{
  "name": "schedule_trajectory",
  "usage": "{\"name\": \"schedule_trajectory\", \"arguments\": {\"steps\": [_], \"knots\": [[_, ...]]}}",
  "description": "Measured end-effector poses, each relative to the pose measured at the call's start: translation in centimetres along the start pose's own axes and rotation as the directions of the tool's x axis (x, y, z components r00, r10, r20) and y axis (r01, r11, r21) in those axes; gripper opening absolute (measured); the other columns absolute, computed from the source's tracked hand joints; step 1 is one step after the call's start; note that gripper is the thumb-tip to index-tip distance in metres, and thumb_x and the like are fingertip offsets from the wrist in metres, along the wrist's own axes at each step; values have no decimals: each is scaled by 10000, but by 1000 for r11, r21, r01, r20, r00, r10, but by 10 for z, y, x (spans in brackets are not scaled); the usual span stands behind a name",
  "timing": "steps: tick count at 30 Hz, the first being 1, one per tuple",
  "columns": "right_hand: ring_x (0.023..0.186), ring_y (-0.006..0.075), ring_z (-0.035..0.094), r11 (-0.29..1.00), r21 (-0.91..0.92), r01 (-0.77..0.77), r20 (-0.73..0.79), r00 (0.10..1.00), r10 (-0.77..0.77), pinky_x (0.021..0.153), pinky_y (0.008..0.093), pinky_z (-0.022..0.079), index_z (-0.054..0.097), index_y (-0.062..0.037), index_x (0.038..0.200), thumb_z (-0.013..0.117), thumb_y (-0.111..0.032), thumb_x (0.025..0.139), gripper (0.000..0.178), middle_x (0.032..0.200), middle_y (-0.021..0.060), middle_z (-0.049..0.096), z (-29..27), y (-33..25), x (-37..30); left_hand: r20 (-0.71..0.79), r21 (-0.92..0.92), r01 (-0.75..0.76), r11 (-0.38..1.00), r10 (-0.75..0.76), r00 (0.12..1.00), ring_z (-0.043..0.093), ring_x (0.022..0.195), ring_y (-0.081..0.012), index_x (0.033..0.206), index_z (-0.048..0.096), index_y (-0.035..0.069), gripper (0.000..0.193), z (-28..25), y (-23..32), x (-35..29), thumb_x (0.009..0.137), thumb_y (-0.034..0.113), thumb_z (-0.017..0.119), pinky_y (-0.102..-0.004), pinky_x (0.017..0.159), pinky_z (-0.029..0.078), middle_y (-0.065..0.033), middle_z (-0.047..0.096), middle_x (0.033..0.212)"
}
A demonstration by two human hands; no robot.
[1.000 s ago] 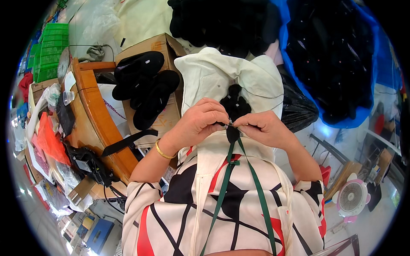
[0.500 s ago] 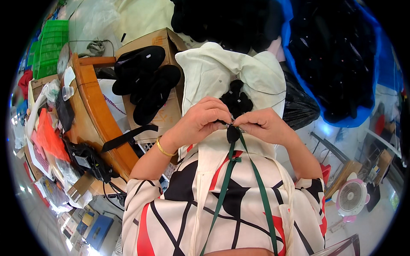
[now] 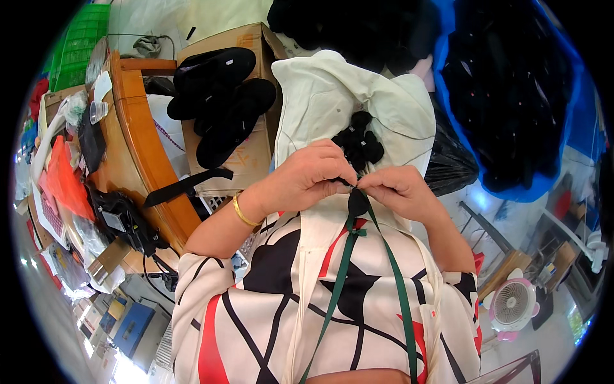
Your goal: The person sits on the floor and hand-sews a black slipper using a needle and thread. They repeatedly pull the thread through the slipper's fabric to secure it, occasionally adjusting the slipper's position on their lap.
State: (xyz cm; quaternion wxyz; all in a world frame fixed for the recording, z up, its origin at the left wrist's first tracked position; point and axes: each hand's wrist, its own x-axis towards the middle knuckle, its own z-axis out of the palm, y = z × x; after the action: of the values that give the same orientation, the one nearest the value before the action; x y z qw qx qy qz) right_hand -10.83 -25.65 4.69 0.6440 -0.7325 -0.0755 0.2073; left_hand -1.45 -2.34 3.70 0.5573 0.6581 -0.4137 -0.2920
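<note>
My left hand (image 3: 308, 176), with a gold bangle at its wrist, pinches a small black fabric piece (image 3: 358, 205) between closed fingertips. Opposite it, my right hand (image 3: 398, 191) pinches the top of the same piece, the fingertips nearly meeting. Its exact kind is hard to make out. Just beyond my hands, a cluster of small black fabric pieces (image 3: 359, 142) lies on white cloth (image 3: 313, 89) spread over my lap. Below the held piece, a dark green ribbon (image 3: 396, 291) with a small bow hangs down my front.
Black shoe-shaped pieces (image 3: 220, 102) lie on a cardboard box (image 3: 246, 160) beside a wooden chair frame (image 3: 137, 134) at left. A blue bag (image 3: 511, 192) full of black pieces is at far right, above a pink-and-white fan (image 3: 513, 302). A black strap (image 3: 185, 187) crosses the wood.
My view has shifted slightly, so the surroundings sit a little differently. Both hands keep their pinch close together on the small black fabric piece.
</note>
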Motion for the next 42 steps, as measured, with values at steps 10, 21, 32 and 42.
{"name": "schedule_trajectory", "arguments": {"steps": [10, 21, 32, 42], "knots": [[787, 113, 649, 998, 53, -23, 105, 994, 17, 716, 244, 506, 699, -26, 1056, 622, -13, 907, 168, 906, 55, 716, -6, 3, -2, 46, -78, -7, 997, 11, 999, 551, 901, -262, 938, 675, 76, 215, 1, -2, 1, 757, -28, 726, -351, 807, 471, -50, 621, 879], [752, 77, 606, 982, 113, -154, 53, 987, 149, 678, 227, 484, 687, -21, 1021, 632, -41, 928, 110, 874, 31, 698, 6, -4, -3, 43, -135, 41, 990, -36, 998, 572, 929, -252, 967, 677, 73, 188, 0, -2, -3, 794, 41, 741, -354, 846, 471, -34, 659, 929], [662, 61, 538, 932, 177, -317, 55, 949, 312, 611, 223, 443, 576, -29, 1140, 640, -179, 950, 250, 720, -1, 599, 8, -8, 3, 6, -107, 61, 992, -61, 998, 570, 886, -256, 951, 682, 65, 188, 2, -3, -3, 782, 1, 735, -354, 805, 471, -51, 661, 890], [594, 96, 517, 961, 146, -237, -44, 968, 245, 574, 259, 434, 575, -40, 1169, 661, -175, 914, 301, 747, 24, 600, 14, 6, 16, -88, 55, 154, 987, -149, 985, 589, 778, -262, 932, 682, 49, 149, 13, -12, -5, 795, 80, 731, -341, 701, 475, -87, 648, 829]]}}
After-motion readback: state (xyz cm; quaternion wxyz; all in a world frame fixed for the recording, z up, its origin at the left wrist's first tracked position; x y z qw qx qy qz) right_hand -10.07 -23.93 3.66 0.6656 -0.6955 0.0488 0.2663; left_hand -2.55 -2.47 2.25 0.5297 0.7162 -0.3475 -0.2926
